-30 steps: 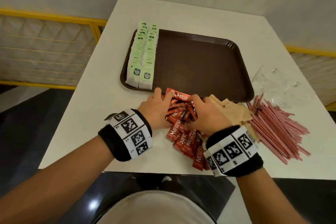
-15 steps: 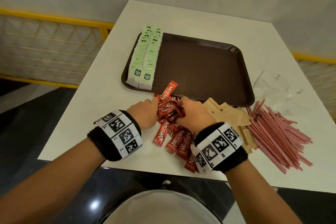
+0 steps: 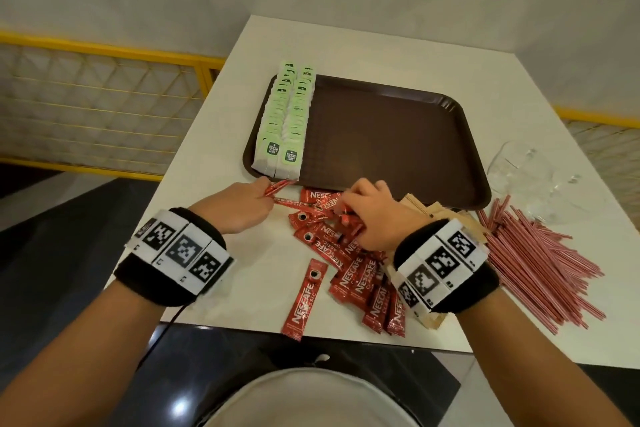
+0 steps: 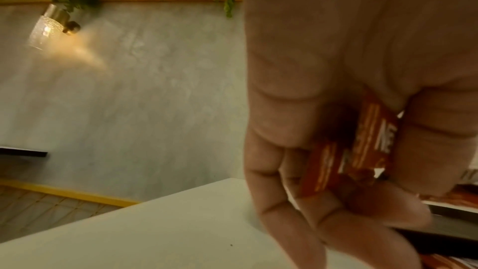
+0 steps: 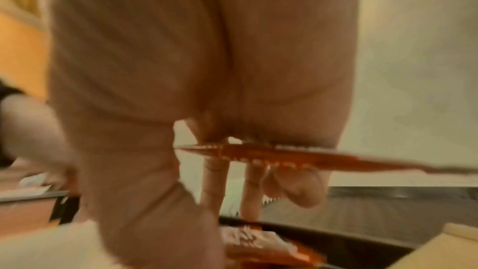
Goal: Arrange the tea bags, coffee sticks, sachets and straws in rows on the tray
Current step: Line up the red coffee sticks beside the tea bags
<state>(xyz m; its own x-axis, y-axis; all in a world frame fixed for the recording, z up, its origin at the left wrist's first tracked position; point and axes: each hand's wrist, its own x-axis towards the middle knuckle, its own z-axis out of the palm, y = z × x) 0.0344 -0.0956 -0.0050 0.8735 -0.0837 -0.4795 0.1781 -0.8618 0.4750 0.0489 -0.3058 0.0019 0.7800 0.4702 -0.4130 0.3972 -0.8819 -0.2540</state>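
You are gathering coffee sticks (image 3: 341, 253) off the loose red heap on the worktop (image 3: 221, 156). Your left hand (image 3: 239, 206) has drawn away from the heap toward the tray's near left corner, its fingers now curled round a few sticks (image 4: 362, 150). Your right hand (image 3: 372, 218) is still working in the heap, pinching another stick (image 5: 284, 155) between thumb and fingers. One stick (image 3: 304, 298) has slid clear and is now lying alone near the worktop's front edge. That suggests a bundle is being built for the next row.

The tea bags (image 3: 284, 121) are standing in two rows along the left side of the tray (image 3: 398, 135). Brown sachets (image 3: 419, 206) and straws (image 3: 540, 260) are waiting off the tray to your right, with clear glassware (image 3: 530, 173) beyond them. Nothing is blocking the bare tray floor.
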